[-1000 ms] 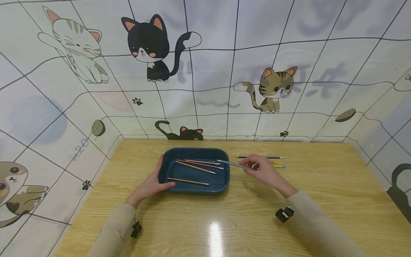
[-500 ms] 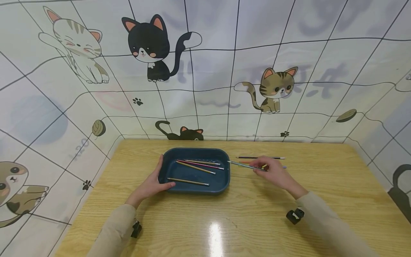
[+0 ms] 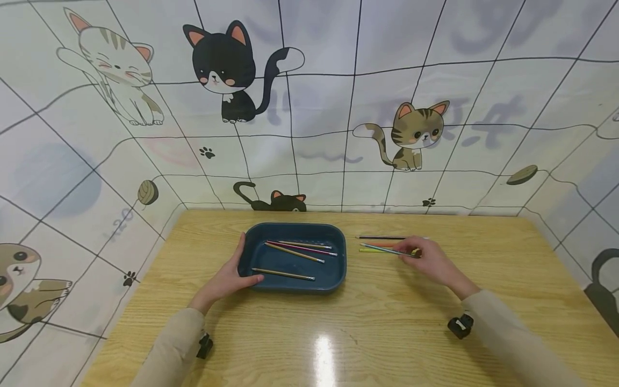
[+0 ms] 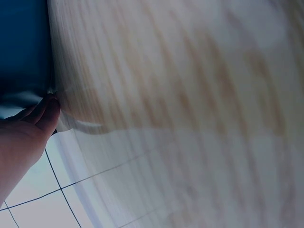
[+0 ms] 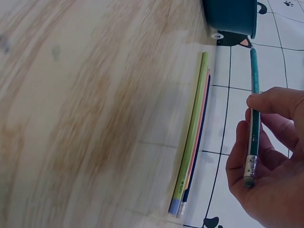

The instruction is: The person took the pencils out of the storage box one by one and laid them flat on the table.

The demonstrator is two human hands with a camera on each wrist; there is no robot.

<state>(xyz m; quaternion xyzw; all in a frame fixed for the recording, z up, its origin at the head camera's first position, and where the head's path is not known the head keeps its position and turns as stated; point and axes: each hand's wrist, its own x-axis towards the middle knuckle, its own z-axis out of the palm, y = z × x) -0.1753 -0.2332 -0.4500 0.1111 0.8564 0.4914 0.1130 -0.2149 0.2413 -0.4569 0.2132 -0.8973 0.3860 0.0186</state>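
Note:
The right hand (image 3: 430,262) pinches a teal pencil (image 3: 382,249) with an eraser end, held above the pencils to the right of the tray; in the right wrist view the thumb and fingers of the hand (image 5: 275,137) grip the teal pencil (image 5: 255,118). Below it lie a yellow-green pencil (image 5: 192,128), an orange-pink one and a dark one (image 3: 379,237), roughly side by side. The left hand (image 3: 225,278) holds the left end of the dark blue tray (image 3: 290,290), thumb over the front rim. Several pencils (image 3: 283,274) lie in the tray, yellowish ones and a red one.
The wooden table (image 3: 290,338) runs back to a wall covering (image 3: 319,156) printed with cats and grid lines. A small black device (image 3: 460,325) is at the right wrist and another (image 3: 205,345) at the left.
The right hand has moved to the right with the teal pencil, whose tip has left the tray and is now over the pencils on the table. The left hand and tray have stayed put.

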